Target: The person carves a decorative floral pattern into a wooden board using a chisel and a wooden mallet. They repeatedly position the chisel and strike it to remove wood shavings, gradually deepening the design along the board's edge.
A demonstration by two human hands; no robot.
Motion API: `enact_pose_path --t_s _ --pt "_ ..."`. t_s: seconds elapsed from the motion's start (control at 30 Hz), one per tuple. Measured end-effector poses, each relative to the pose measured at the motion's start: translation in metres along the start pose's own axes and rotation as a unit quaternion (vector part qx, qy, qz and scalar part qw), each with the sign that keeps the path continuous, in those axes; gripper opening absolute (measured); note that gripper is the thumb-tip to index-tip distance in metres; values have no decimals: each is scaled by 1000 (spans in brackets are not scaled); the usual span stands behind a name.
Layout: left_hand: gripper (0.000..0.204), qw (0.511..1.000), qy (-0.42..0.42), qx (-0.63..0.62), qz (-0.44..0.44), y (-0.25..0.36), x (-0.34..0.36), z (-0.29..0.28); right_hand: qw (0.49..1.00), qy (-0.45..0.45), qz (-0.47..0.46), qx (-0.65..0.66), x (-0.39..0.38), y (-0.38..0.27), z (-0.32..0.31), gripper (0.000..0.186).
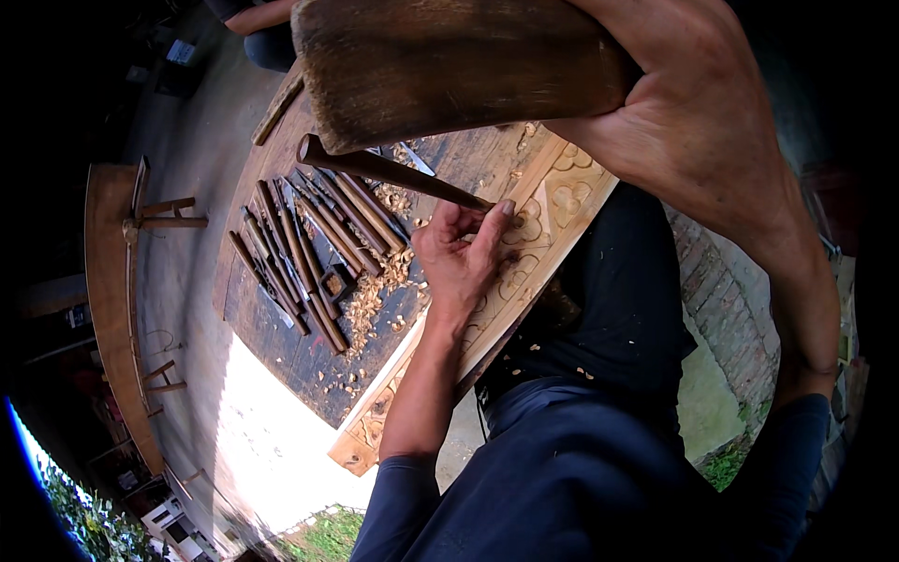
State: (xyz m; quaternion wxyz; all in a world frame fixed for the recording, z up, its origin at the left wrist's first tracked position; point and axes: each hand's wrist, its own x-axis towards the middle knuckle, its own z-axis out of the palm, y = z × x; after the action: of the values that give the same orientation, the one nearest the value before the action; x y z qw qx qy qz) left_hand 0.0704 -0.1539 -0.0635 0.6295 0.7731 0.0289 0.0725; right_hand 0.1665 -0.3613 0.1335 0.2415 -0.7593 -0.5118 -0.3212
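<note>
My left hand [465, 255] is closed around the lower end of a carving chisel [389, 176] with a long dark wooden handle. The chisel slants down to a pale wooden board [569, 199] carved with rounded petal and scroll shapes; the hand hides its blade tip. My right hand [646, 112] grips a broad, worn wooden mallet [459, 70], raised close to the camera above the chisel's butt. Its fingers are partly hidden by the mallet. The mallet head overlaps the chisel's upper end in view, and I cannot tell whether they touch.
Several carving tools [288, 248] lie in a row on the dark worktable [290, 351], left of the board. Curled wood shavings [370, 304] lie beside them, near a small dark square object [334, 281]. A long wooden bench [112, 281] stands left. Another person's arm [260, 17] shows at top left.
</note>
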Motion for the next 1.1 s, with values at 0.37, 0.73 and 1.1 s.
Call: enact_pose_path --t_s 0.37,0.73,1.1 --pt "14 997 4 64 36 15 -3 3 1000 -20 -5 -18 6 1 1 59" --pt "16 940 20 245 236 13 -5 13 997 -40 -4 -60 17 0 -18 58" --pt "7 970 45 89 222 6 -7 16 996 -44 -33 -77 20 -8 0 58"
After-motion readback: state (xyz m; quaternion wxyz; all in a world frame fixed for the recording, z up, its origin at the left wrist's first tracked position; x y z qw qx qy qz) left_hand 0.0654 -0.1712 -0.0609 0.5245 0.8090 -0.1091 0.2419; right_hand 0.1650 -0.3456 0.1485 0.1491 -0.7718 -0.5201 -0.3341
